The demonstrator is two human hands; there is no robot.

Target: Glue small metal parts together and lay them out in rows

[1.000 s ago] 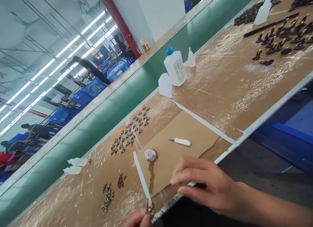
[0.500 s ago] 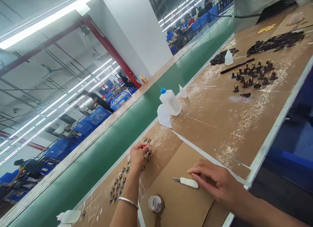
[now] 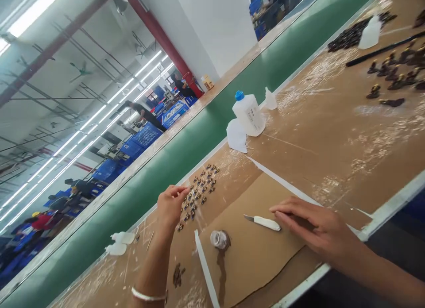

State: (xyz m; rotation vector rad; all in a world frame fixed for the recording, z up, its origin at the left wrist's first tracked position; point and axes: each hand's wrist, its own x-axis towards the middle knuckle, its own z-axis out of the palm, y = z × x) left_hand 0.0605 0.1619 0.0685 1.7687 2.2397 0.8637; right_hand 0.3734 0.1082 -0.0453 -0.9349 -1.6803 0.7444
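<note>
My left hand (image 3: 171, 207), with a metal bangle on the wrist, is beside rows of small dark-and-gold figurines (image 3: 198, 190) on the table. Its thumb and fingertips are pinched together; anything between them is too small to make out. To the right, my right hand (image 3: 314, 224) hovers over the cardboard sheet (image 3: 252, 255), fingers stretched out and holding nothing. Just left of its fingertips lies a craft knife (image 3: 265, 222) with a white handle, blade pointing left. A small clear jar (image 3: 219, 240) stands on the cardboard, a dark stain around it.
Behind the cardboard stand a blue-capped bottle (image 3: 254, 117) and a small squeeze bottle (image 3: 270, 99). Two more squeeze bottles (image 3: 121, 238) lie at the left. Brown pieces (image 3: 178, 275) lie near my left forearm. Dark figurines (image 3: 395, 75) stand far right. A green belt (image 3: 159, 166) runs behind.
My left hand has drawn back from among the figurines to their left side, uncovering more of them. The view has shifted. My right hand stays beside the knife.
</note>
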